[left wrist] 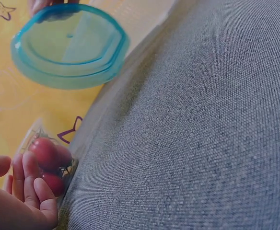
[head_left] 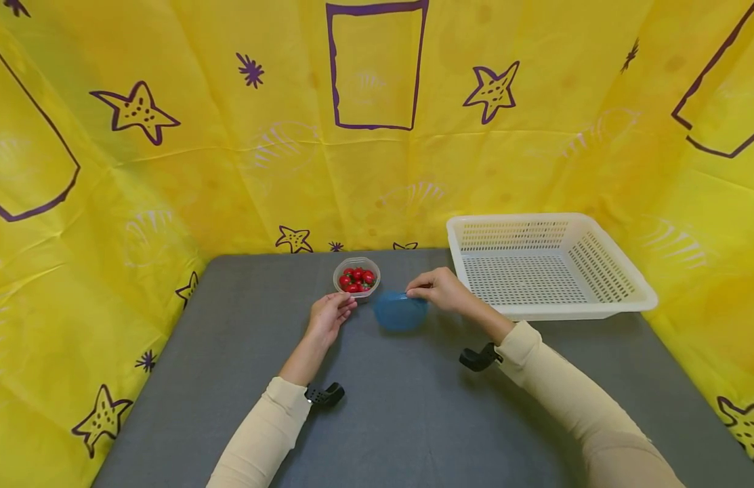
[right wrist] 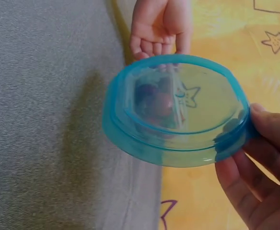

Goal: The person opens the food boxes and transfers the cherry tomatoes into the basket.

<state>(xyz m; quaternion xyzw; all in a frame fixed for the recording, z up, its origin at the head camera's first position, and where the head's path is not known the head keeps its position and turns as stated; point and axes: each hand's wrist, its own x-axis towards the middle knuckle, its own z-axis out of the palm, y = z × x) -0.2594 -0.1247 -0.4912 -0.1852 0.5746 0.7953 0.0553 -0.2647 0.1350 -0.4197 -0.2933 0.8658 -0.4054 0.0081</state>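
Over the grey desk [head_left: 383, 420], in the head view, held a translucent blue lid [head_left: 400, 313] raised in the right hand [head_left: 440, 288], pinched by its edge, perhaps to leave its broad face free. Placed the left hand [head_left: 332, 315] at the near rim of a clear plastic tub [head_left: 357, 260] of cherry tomatoes [head_left: 368, 277], probably to steady it. Had the tub near the back of the desk, left of the white perforated basket [head_left: 523, 278], likely within easy reach of both hands.

In the left wrist view, held the left fingers loosely bent beside the tub, thumb apart, without closing round it; could not tell how firmly they touched.

In the right wrist view, gripped the lid between thumb and fingers at one end, apparently for a light hold. Saw tomatoes through the blue plastic, with the left palm beyond.
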